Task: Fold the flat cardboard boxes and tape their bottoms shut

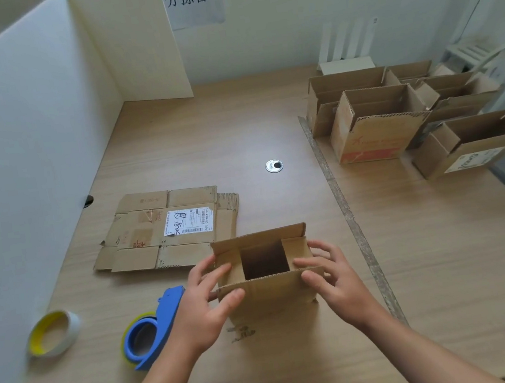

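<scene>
A small brown cardboard box stands upright on the wooden table, its top end open. The two short side flaps are folded inward and the long flaps stick up. My left hand holds the box's left side, thumb on the near flap and fingers on the left flap. My right hand holds the right side in the same way. A stack of flat cardboard boxes with a white shipping label lies just behind and to the left. A blue tape dispenser with a yellow-edged roll lies left of my left hand.
A spare tape roll with a yellow core sits near the left partition. Several folded boxes stand at the back right. A round cable grommet is in the tabletop's middle. A rough seam strip runs along the table's right half.
</scene>
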{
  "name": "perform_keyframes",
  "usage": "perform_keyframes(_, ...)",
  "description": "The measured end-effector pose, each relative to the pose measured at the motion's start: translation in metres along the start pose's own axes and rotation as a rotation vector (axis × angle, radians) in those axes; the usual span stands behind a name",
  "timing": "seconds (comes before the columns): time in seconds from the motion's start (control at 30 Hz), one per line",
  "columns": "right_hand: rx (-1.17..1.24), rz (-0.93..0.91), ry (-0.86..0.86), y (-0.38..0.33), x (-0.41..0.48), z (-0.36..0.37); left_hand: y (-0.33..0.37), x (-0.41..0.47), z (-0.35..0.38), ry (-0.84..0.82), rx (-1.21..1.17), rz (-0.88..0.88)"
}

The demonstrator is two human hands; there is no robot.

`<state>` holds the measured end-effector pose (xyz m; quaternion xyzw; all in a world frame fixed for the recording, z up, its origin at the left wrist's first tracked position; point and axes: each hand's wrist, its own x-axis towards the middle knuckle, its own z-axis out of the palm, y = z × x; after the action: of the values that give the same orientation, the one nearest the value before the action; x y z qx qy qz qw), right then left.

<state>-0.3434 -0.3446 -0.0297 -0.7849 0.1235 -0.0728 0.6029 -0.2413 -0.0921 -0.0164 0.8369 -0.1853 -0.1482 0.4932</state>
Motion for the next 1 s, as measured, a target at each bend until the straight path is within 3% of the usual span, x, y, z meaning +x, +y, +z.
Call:
perform_keyframes(0.17,-0.054,0.055,0.109,-0.006,0.004,0.008,0.003,0.005,0.005,0.105,-0.011,-0.072)
perform_keyframes(0.37,-0.115,0.093,0.084,-0.010,0.016,0.008,0.005,0.019,0.006,0.115,0.075,-0.009)
perform_keyframes(0.73,-0.247,0.075,0.125,-0.004,0.024,-0.001,0.000,0.013,0.039,0.063,-0.114,-0.158)
perform_keyframes(1.0,-0.223,0.147,0.113,0.011,0.032,-0.010,-0.003,0.019,0.059,0.041,-0.079,-0.219)
